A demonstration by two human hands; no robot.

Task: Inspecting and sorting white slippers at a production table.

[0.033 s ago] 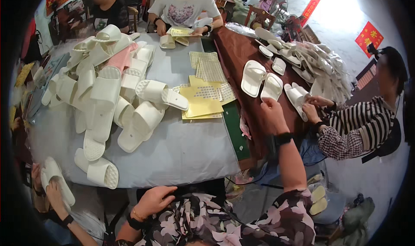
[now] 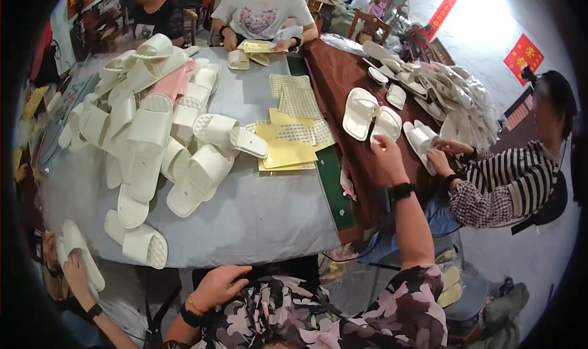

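My right hand (image 2: 388, 160) is stretched over the brown-covered table, its fingers pinched at the near end of a white slipper (image 2: 387, 126). Another white slipper (image 2: 359, 111) lies just left of that one, its open end toward me. By my body, at the front edge of the grey-covered table, my left hand (image 2: 218, 288) rests with fingers extended and nothing visible in it. A large heap of white slippers (image 2: 144, 142) covers the left of the grey table, with a pink slipper (image 2: 174, 82) among them.
Yellow sticker sheets (image 2: 285, 145) lie near the grey table cover's (image 2: 269, 220) right edge. Bagged slippers (image 2: 462, 101) pile up on the brown table (image 2: 331, 73). A co-worker at right handles a slipper (image 2: 420, 142); another's hands at lower left hold slippers (image 2: 81, 254). Someone across holds sheets.
My right hand has shifted very slightly at the slipper's near end. My left hand stays in place, and the slippers lie as before.
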